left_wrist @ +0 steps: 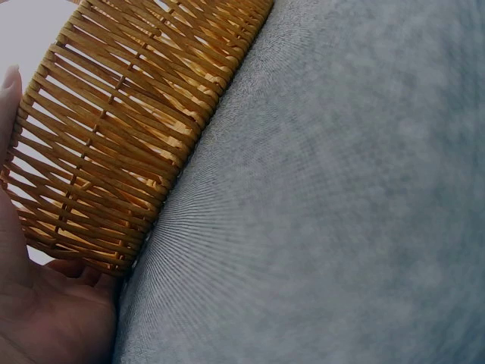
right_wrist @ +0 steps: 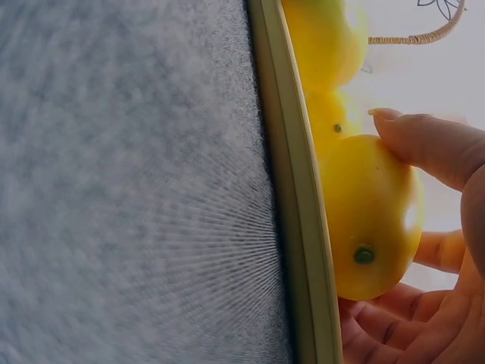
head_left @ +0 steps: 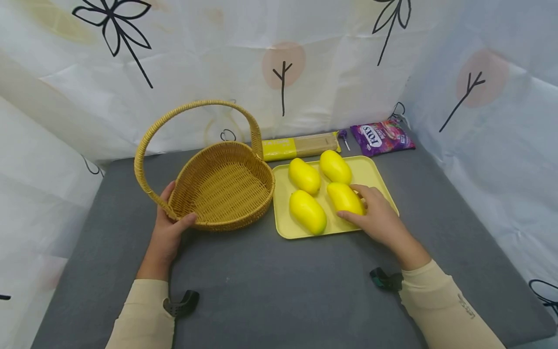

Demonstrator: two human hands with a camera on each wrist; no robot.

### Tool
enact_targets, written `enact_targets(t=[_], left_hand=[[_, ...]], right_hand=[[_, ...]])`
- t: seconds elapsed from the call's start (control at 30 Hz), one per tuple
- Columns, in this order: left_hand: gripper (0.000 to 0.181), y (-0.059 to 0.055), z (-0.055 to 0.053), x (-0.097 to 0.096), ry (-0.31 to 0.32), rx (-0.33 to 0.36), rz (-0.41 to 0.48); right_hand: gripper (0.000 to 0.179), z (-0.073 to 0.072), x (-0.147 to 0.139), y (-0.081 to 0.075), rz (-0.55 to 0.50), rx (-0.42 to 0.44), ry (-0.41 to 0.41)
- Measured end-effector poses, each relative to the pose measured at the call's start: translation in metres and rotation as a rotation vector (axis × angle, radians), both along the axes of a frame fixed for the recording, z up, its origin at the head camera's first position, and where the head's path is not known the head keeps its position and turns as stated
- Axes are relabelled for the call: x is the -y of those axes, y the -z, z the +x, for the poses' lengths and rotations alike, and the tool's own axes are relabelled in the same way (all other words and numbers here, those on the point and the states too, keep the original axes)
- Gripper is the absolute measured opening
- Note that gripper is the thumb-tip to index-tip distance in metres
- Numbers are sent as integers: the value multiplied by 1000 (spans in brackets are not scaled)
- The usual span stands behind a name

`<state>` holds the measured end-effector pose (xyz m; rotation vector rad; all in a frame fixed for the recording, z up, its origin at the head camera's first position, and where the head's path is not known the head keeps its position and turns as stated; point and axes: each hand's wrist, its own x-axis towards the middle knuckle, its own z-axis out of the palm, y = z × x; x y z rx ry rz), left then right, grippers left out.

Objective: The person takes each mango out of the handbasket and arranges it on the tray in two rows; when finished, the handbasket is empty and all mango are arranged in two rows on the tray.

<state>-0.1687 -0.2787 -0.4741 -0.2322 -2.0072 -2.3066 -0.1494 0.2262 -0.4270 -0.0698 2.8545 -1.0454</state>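
My left hand [head_left: 171, 231] grips the near left side of a round wicker basket [head_left: 226, 191], its thumb over the rim. In the left wrist view the palm and fingers lie against the woven wall [left_wrist: 114, 129]. The basket holds nothing, and its tall handle arches up at the left. My right hand [head_left: 380, 215] holds a yellow mango [head_left: 345, 198] between thumb and fingers at the right of a pale yellow tray [head_left: 337, 227]. In the right wrist view this mango [right_wrist: 370, 227] sits just behind the tray's edge [right_wrist: 292, 167]; whether it touches the tray is unclear.
Several mangoes lie on the tray, including a near one [head_left: 307, 212] and a far one [head_left: 335, 166]. Behind stand a pack of noodles [head_left: 301, 146], a purple lollipop [head_left: 343, 135] and a purple candy bag [head_left: 382, 137]. Patterned cloth walls [head_left: 331, 87] border the grey table [head_left: 279, 291].
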Motion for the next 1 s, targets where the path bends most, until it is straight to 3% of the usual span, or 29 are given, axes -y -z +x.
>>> enact_targets(t=[0.7,1.0], left_hand=[[89,1,0,0,-1,5,7],[90,0,0,-1,2,4,9]], right_hand=[[85,3,-4,-2,-29,21,-72],[78,4,-4,-6,-68,56,-47]])
